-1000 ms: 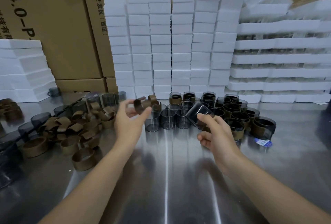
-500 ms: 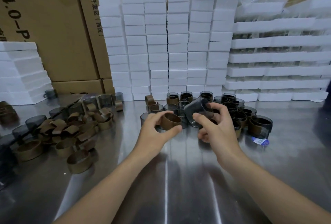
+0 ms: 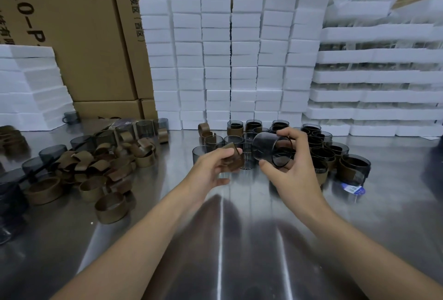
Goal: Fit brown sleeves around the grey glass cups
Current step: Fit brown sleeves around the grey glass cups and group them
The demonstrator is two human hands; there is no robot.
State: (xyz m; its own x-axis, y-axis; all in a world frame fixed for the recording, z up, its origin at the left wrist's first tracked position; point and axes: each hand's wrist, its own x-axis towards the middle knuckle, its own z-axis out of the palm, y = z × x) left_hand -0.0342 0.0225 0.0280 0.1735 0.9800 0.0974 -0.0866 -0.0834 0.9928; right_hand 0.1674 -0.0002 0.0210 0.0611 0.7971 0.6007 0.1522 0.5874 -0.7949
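left hand [image 3: 211,167] pinches a brown sleeve [image 3: 232,159] just left of the grey glass cup [image 3: 273,149] gripped on its side in the right hand [image 3: 291,170], cup axis tilted, apparently bottom end facing the sleeve, small gap between them above the steel table [image 3: 239,239].

Cup [image 3: 273,149], in right-hand fingers [image 3: 291,135]: smoky grey glass, glossy.
Sleeve [image 3: 231,159], in left-hand fingers [image 3: 223,155]: brown, matt.
Table [image 3: 239,239]: brushed metal, reflective.

Packing workshop or warehouse, stacked cardboard cartons [image 3: 91,35], white foam blocks [image 3: 230,59], steel worktable [image 3: 239,251]
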